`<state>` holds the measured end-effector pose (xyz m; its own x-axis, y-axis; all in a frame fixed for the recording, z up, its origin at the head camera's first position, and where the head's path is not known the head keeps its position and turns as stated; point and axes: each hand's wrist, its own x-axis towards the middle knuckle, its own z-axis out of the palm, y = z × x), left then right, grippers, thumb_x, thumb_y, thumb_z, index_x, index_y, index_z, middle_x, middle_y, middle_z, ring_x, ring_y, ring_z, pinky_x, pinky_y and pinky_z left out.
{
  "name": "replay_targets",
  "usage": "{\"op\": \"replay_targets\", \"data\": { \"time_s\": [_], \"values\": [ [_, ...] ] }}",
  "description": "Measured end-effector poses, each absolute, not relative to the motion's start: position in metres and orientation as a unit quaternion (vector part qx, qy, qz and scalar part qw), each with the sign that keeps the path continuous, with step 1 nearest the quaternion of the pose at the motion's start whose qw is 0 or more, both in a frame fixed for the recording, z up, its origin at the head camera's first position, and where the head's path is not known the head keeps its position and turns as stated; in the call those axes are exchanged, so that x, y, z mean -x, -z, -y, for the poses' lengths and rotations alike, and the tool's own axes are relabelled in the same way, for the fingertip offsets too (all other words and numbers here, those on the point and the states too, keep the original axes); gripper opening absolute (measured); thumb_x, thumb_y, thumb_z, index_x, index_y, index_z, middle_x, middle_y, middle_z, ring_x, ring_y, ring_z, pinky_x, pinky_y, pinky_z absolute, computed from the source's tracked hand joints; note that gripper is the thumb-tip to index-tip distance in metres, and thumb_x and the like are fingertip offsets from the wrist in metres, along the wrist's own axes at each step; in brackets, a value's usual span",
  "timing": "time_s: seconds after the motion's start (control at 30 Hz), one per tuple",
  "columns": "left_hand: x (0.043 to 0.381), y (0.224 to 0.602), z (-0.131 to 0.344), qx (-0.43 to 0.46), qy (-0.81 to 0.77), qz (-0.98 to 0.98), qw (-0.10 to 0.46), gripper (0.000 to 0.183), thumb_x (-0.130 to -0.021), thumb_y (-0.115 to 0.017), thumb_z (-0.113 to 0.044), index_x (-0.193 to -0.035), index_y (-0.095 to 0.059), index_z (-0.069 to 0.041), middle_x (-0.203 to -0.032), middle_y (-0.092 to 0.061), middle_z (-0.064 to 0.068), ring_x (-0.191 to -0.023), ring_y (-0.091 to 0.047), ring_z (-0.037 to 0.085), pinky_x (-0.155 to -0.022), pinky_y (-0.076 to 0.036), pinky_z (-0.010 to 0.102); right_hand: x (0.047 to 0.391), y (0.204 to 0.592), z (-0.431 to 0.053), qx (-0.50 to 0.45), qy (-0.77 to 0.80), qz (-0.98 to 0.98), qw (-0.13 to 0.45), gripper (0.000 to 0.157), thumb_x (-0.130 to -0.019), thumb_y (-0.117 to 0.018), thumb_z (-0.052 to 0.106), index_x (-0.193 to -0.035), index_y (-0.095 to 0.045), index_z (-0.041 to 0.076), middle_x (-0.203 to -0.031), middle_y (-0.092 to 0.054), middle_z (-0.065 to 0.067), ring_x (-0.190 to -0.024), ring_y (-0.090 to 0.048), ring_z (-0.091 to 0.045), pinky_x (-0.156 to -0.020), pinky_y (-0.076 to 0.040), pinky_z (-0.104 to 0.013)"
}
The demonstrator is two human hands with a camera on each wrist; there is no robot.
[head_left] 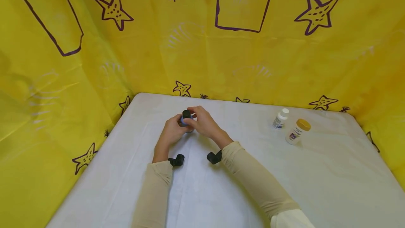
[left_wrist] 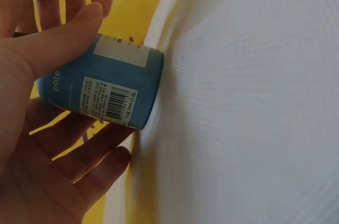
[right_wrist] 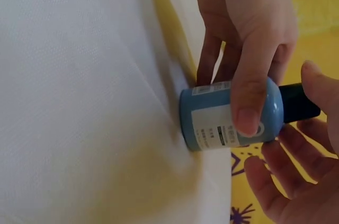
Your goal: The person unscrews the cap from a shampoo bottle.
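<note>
A small blue bottle [right_wrist: 214, 123] with white labels and a black cap [right_wrist: 299, 102] stands upright on the white-covered table [head_left: 253, 192]. My left hand [head_left: 172, 129] grips its body, with the thumb across the front and the fingers behind. At the top, my right hand [head_left: 204, 124] holds the cap between thumb and fingers. In the left wrist view, a barcode and small print show on the bottle, while the left thumb and palm hide its upper part. Both hands partly cover the bottle in the head view.
Off to the right stand a white bottle with a white cap [head_left: 279, 119] and a white bottle with a yellow-orange cap [head_left: 297, 132]. Yellow patterned cloth [head_left: 196, 55] hangs behind and beside the table. A dark camera mount sits on each wrist.
</note>
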<state>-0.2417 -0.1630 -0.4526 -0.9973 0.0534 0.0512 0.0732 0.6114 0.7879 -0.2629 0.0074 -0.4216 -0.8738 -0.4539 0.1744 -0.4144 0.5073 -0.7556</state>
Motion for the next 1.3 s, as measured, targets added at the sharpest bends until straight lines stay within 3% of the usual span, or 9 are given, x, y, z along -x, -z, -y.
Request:
{"op": "replay_targets", "data": {
  "time_s": [0.17, 0.47, 0.8, 1.0, 1.3],
  "values": [
    [0.241, 0.452, 0.162, 0.038, 0.438, 0.898, 0.014, 0.051, -0.085, -0.082, -0.030, -0.128, -0.065, -0.009, -0.114, -0.073, 0.015, -0.098, -0.066, 0.027, -0.089, -0.054, 0.040, 0.262, 0.421, -0.005, 0.257, 0.407, -0.876, 0.013, 0.048, -0.099, -0.068, 0.027, -0.140, -0.059, 0.004, -0.124, -0.060, -0.016, -0.114, -0.062, -0.030, -0.101, -0.053, -0.042],
    [0.242, 0.457, 0.160, 0.054, 0.437, 0.897, 0.035, 0.050, -0.083, -0.084, -0.034, -0.124, -0.067, -0.012, -0.105, -0.074, 0.011, -0.090, -0.065, 0.023, -0.077, -0.053, 0.031, 0.259, 0.424, -0.010, 0.265, 0.403, -0.876, -0.010, 0.035, -0.102, -0.063, 0.023, -0.131, -0.064, 0.004, -0.119, -0.062, -0.014, -0.110, -0.065, -0.028, -0.098, -0.054, -0.040],
    [0.241, 0.454, 0.151, 0.070, 0.479, 0.874, 0.034, 0.055, -0.081, -0.088, -0.029, -0.129, -0.067, -0.012, -0.120, -0.072, 0.011, -0.108, -0.068, 0.028, -0.090, -0.059, 0.040, 0.253, 0.422, -0.025, 0.252, 0.426, -0.869, -0.017, 0.034, -0.101, -0.065, 0.025, -0.130, -0.065, 0.007, -0.117, -0.063, -0.010, -0.110, -0.066, -0.025, -0.097, -0.055, -0.039],
    [0.241, 0.451, 0.142, 0.087, 0.505, 0.858, 0.029, 0.055, -0.080, -0.088, -0.022, -0.129, -0.067, -0.009, -0.127, -0.068, 0.013, -0.118, -0.065, 0.030, -0.100, -0.057, 0.043, 0.248, 0.419, -0.037, 0.237, 0.445, -0.863, -0.012, 0.035, -0.102, -0.064, 0.026, -0.130, -0.064, 0.006, -0.121, -0.062, -0.010, -0.111, -0.067, -0.026, -0.098, -0.056, -0.039],
    [0.242, 0.452, 0.126, 0.121, 0.492, 0.861, 0.051, 0.053, -0.078, -0.091, -0.026, -0.125, -0.071, -0.011, -0.117, -0.068, 0.011, -0.109, -0.067, 0.029, -0.096, -0.059, 0.043, 0.243, 0.418, -0.055, 0.207, 0.468, -0.859, -0.015, 0.039, -0.100, -0.066, 0.032, -0.129, -0.064, 0.006, -0.125, -0.063, -0.010, -0.111, -0.067, -0.028, -0.095, -0.057, -0.041]
  ]
}}
